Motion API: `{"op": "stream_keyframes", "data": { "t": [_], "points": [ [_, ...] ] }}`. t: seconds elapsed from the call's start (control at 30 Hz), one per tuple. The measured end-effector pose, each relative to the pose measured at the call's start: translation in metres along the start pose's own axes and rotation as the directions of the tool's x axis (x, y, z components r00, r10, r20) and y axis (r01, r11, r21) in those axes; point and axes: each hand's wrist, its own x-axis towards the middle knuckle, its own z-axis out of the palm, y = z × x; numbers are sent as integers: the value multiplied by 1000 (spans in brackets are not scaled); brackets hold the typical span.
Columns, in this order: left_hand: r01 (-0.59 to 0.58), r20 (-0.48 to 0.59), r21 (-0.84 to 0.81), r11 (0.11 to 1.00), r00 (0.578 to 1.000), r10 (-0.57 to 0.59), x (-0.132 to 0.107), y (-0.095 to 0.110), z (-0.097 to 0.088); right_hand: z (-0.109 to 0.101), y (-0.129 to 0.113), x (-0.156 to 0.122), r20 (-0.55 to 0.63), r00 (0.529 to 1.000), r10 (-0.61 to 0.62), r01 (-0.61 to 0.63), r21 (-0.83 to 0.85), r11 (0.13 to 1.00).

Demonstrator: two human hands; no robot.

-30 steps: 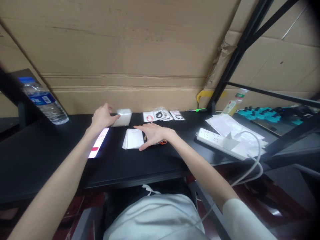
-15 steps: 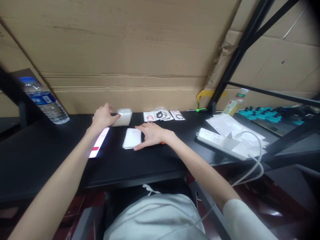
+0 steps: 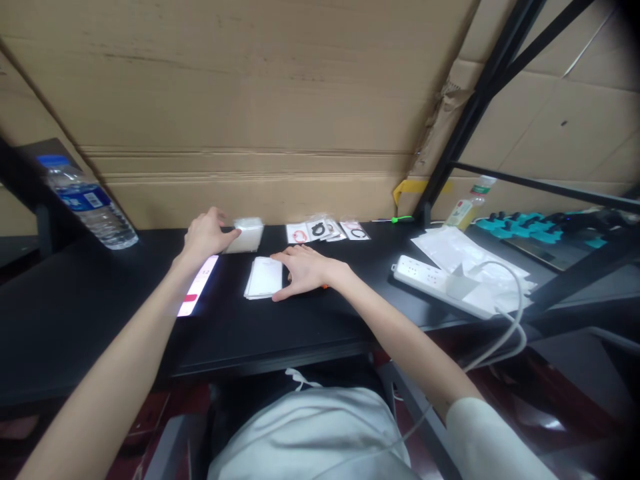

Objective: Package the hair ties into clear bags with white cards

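Observation:
My left hand (image 3: 206, 233) rests at the left edge of a stack of clear plastic bags (image 3: 247, 235), its thumb reaching toward the stack and its fingers apart. My right hand (image 3: 306, 270) lies with spread fingers at the right side of a pile of white cards (image 3: 265, 277), fingertips by the pile's edge. Under the right palm something small and orange (image 3: 325, 286) peeks out, mostly hidden. A lit phone (image 3: 198, 287) lies partly beneath my left wrist. Behind the right hand sit several small clear packets (image 3: 317, 229) with red and black loops inside.
A water bottle (image 3: 90, 203) leans at the left. To the right are a white power strip (image 3: 425, 277) with a plugged-in adapter and cable, loose white sheets (image 3: 460, 247), and a second bottle (image 3: 470, 205). A cardboard wall (image 3: 260, 100) backs the black desk (image 3: 240, 340).
The right thumb has shifted slightly to the right along the card pile. The left hand has hardly moved.

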Motion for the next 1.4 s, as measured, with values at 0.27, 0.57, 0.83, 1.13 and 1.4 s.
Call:
{"op": "stream_keyframes", "data": {
  "t": [0.27, 0.57, 0.83, 1.13, 1.4],
  "points": [
    [-10, 15, -1, 1000, 1000, 10, -1, 1, -1, 11, 0, 6, -88, 996, -19, 20, 17, 1000],
    [-1, -16, -2, 1000, 1000, 1, 5, -5, 2, 18, -3, 15, -83, 993, -80, 79, -6, 997],
    [-61, 71, -6, 998, 996, 62, -7, 10, -12, 16, -1, 15, -75, 992, -101, 105, 57, 993],
    [-28, 47, 16, 999, 999, 28, -7, 11, -13, 11, -6, 26, -31, 992, -119, 122, 151, 981],
    [-29, 31, 10, 1000, 999, 29, -4, 5, -10, 20, -20, 46, -26, 996, -90, 92, 77, 993]
  ]
}}
